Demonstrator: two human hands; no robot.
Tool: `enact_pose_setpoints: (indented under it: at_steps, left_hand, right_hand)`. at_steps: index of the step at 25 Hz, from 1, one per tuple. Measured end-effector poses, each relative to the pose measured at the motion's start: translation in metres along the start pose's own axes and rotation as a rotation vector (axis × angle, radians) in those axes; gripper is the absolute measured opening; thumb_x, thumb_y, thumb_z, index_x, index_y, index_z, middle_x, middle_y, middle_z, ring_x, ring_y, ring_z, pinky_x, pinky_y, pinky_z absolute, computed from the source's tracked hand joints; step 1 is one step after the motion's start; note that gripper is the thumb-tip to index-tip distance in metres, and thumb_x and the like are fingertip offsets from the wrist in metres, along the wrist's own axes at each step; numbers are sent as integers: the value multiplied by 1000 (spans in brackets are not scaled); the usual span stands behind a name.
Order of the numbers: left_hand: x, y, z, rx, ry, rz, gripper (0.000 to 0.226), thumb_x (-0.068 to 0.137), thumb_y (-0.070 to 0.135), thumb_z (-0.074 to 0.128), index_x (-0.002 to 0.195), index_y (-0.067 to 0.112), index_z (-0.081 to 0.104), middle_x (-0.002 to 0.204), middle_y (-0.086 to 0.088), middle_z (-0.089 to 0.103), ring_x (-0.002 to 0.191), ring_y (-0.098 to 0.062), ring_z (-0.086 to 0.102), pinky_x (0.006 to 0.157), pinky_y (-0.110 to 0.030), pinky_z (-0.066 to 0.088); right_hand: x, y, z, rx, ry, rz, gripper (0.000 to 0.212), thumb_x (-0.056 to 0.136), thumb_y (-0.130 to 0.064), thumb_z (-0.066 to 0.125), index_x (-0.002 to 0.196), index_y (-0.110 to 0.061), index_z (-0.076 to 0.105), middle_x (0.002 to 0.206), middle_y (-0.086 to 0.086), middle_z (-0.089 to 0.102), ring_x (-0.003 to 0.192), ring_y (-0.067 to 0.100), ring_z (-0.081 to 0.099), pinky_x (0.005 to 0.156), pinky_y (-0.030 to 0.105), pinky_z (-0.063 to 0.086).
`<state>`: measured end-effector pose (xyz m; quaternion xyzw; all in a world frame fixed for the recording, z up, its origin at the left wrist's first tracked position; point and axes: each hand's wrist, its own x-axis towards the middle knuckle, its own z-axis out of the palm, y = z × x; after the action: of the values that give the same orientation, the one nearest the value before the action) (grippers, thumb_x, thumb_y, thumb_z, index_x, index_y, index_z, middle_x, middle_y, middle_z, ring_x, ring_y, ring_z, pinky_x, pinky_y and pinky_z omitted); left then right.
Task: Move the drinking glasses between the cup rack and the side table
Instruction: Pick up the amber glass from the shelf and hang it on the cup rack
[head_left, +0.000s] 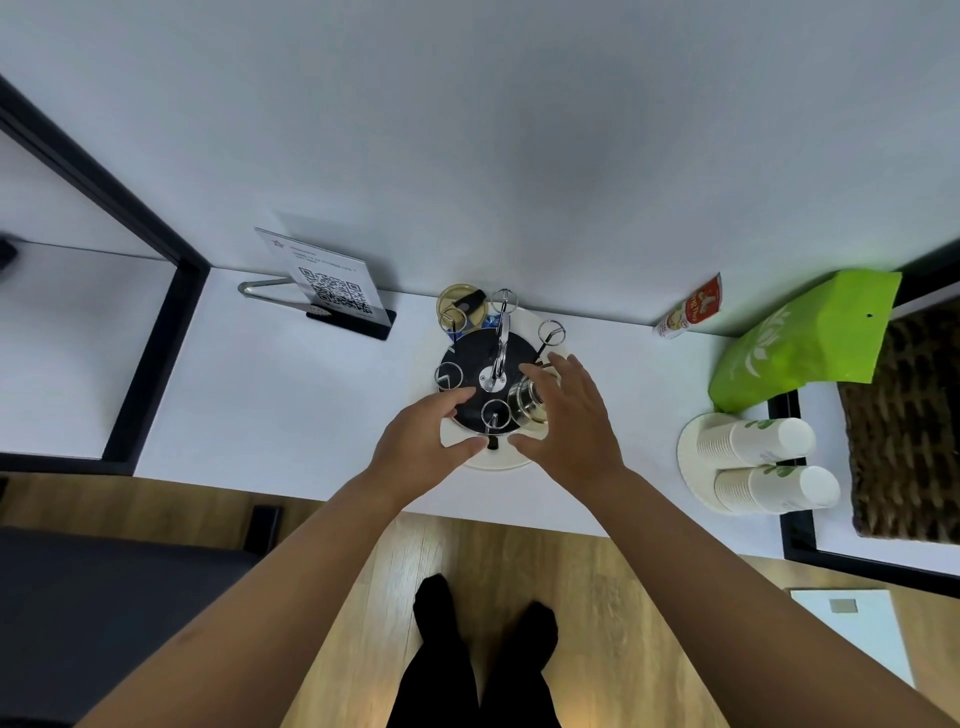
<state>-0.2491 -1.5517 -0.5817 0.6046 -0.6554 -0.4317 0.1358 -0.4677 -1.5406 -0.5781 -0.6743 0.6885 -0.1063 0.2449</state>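
Note:
The cup rack (470, 364) has a round black base and chrome prongs ending in rings, and it stands on a round white tray (498, 462) on the white side table (291, 395). One clear drinking glass (525, 401) sits upside down on the rack's front right prong. My right hand (569, 415) hovers over this glass, with fingers spread behind it and the thumb in front; I cannot see a firm grip. My left hand (423, 439) is at the rack's front left edge, fingers apart, holding nothing. The other prongs are bare.
A QR-code sign (332, 286) stands at the back left and a gold lid (462, 306) lies behind the rack. At the right are a small packet (688, 306), a green bag (800, 338), two stacks of paper cups (753, 467) and a woven basket (909, 415). Below is wooden floor.

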Motion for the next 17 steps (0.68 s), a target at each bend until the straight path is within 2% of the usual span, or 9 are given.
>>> enact_pose_setpoints:
  at_steps: [3,6,8,12,17]
  left_hand:
    - [-2,1,-3,33,12,17,64,87,42,80,146,32,56,138,13,65,124,-7,60,103,-36,53]
    - [-5,7,-13,133,97,79,51,91,47,74,138,31,63,126,16,70,117,-6,62,97,-28,51]
    - [-7,18,-22,179,156,120,48,93,49,71,137,32,64,127,15,70,120,-8,61,95,-24,46]
    - [-17,44,-40,181,173,143,56,93,56,68,144,36,57,141,15,62,132,-9,51,103,-25,39]
    - [-56,84,-50,170,159,160,69,92,53,71,153,36,45,150,12,51,141,-10,38,102,-22,27]
  right_hand:
    - [-2,-1,-3,5,9,0,90,76,-40,87,154,-27,44,163,11,37,158,34,18,125,53,26]
    - [-6,1,-10,32,24,-3,90,76,-42,88,154,-26,45,162,10,38,158,34,19,125,51,27]
    - [-8,2,-19,50,27,-12,91,76,-45,88,154,-26,45,163,10,38,158,34,20,125,50,28]
    - [-16,-2,-41,66,31,-47,94,75,-47,88,155,-26,43,162,9,39,157,33,22,124,48,29]
    - [-45,-9,-80,124,-11,-107,97,77,-49,88,158,-28,39,163,3,39,154,26,28,122,44,32]
